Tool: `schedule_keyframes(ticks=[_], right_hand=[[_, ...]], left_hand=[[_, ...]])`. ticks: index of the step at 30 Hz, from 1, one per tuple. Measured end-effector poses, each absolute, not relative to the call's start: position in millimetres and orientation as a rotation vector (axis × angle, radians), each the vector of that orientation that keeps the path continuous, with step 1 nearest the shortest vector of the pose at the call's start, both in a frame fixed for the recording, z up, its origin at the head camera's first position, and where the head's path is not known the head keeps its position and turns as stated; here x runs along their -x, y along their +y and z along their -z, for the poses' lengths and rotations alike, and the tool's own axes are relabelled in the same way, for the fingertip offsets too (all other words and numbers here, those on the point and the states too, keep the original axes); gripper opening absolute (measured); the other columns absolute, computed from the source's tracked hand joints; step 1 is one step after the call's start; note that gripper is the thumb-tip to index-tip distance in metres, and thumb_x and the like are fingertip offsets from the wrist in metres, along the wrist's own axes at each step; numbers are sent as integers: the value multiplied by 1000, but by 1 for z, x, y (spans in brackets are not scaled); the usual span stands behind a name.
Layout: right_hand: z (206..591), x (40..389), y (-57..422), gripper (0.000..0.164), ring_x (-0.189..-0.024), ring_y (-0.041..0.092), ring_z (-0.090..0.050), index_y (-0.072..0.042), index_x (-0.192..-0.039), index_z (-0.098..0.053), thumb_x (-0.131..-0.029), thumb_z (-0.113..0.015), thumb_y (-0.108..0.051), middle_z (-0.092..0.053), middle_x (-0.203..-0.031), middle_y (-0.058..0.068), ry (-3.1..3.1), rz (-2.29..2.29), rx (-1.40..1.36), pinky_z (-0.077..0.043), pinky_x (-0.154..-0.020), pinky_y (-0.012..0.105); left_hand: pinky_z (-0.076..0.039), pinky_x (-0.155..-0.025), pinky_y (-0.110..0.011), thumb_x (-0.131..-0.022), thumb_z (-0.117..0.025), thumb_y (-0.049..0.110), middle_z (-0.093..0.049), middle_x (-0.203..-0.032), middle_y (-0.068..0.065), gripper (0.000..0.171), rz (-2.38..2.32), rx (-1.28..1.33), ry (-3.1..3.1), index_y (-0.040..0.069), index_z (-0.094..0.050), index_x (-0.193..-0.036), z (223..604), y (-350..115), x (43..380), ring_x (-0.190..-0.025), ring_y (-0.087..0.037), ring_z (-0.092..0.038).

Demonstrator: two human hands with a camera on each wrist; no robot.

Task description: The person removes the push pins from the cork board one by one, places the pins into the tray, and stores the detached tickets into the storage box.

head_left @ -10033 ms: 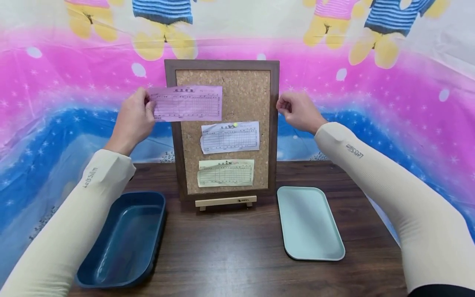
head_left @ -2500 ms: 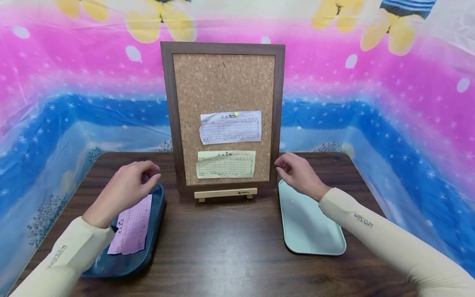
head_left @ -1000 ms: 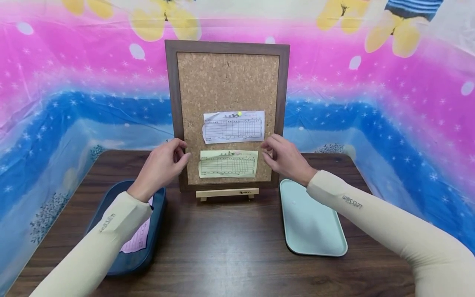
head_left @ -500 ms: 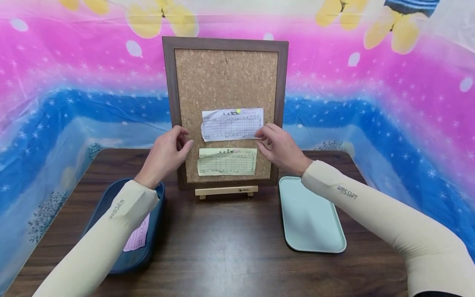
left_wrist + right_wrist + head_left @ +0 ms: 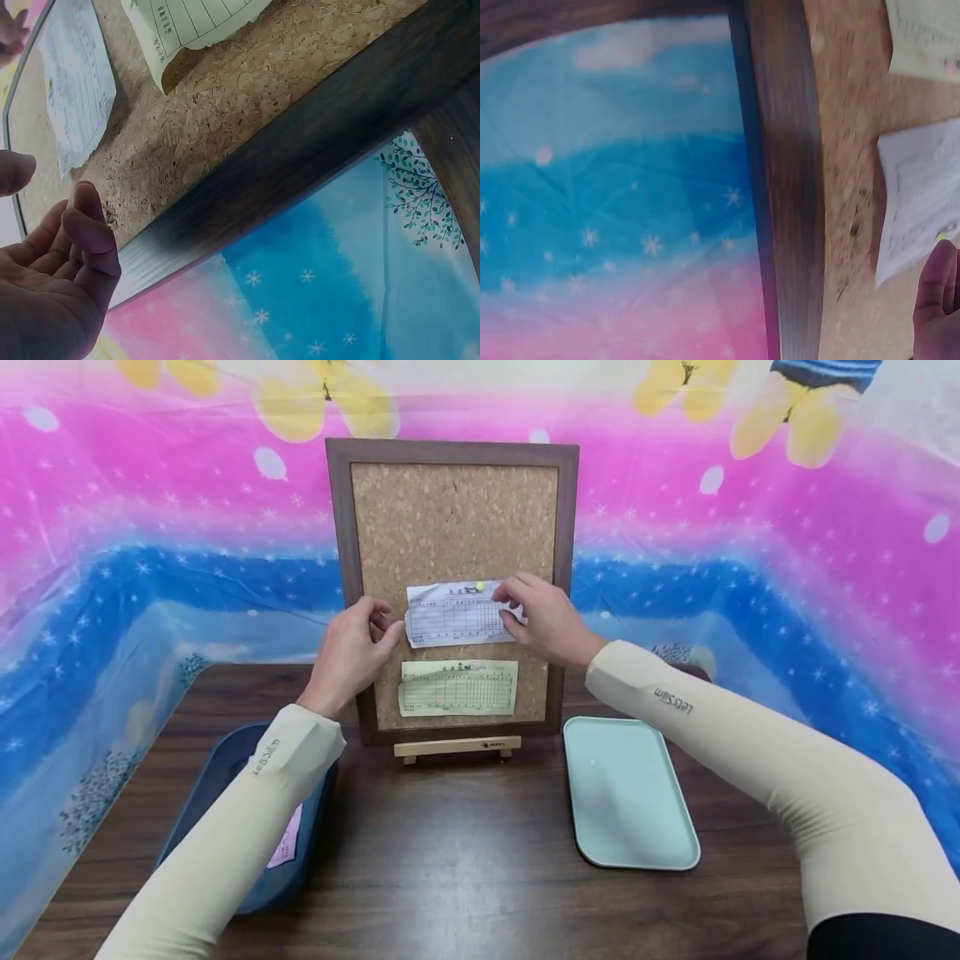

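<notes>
A white form slip hangs on the framed cork board, with a yellow-green pushpin at its top edge. My right hand overlaps the slip's right end, thumb and fingers apart, fingertips just right of the pin. In the right wrist view a fingertip of that hand appears right at the pin. My left hand is at the slip's left edge, fingers loosely bent. The left wrist view shows a gap between its thumb and fingers. Below hangs a pale green slip.
A dark blue basin, partly behind my left sleeve, contains a pink slip. At right lies a mint tray with a tiny pale object on it. The board stands on a small wooden easel on the brown table.
The pink slip went from my left hand into the basin. Both hands have since risen to the white slip, the right moving left toward the pin, the left moving right.
</notes>
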State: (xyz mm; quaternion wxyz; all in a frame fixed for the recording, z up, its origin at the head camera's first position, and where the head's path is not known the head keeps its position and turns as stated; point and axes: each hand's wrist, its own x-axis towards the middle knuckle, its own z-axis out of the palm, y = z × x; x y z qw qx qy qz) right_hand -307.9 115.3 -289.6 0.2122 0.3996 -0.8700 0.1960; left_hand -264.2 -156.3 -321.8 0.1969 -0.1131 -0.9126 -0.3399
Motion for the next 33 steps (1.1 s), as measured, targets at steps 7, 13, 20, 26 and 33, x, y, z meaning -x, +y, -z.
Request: schedule_keyframes(ticks=[7,13,20,26,33], right_hand=[[278,324,107,15,-93,17,-57,-3,-105,-60,-89,-61,-4,-59,-103,6,-2490,-521,-1076,-47,-81,30],[280,333,98,16,-93,16,-57,-3,-105,-61,-89,-58,-1,-59,-103,7,-2506,-531,-1070,-45,-82,27],[282,338,91,17,-93,16,-57,-6,-105,-62,-89,-58,-1,-59,-103,5,-2518,-522,-1027,-45,-81,27],[282,340,86,15,-93,16,-57,-6,-102,-62,-89,-60,-1,-59,-101,5,-2503,-505,-1023,-46,-80,29],[283,342,83,13,-89,17,-55,-7,-98,-63,-88,-60,-1,-58,-96,4,-2489,-478,-999,-45,-78,29]], left_hand=[[-46,-68,-38,-94,-60,24,-62,-93,-9,30,964,308,-2528,2,-58,-114,320,-150,271,-79,-22,-58],[-46,-72,-39,-92,-61,22,-62,-91,-11,29,961,309,-2499,0,-58,-111,316,-142,279,-80,-24,-59],[-43,-71,-38,-92,-61,24,-61,-88,-8,25,923,254,-2508,3,-59,-105,311,-137,286,-77,-23,-56],[-43,-69,-40,-92,-60,27,-63,-86,-6,24,873,202,-2524,5,-60,-103,309,-133,290,-75,-23,-58],[-43,-70,-42,-92,-60,23,-63,-87,-9,22,879,177,-2515,3,-58,-101,308,-127,293,-78,-26,-59]])
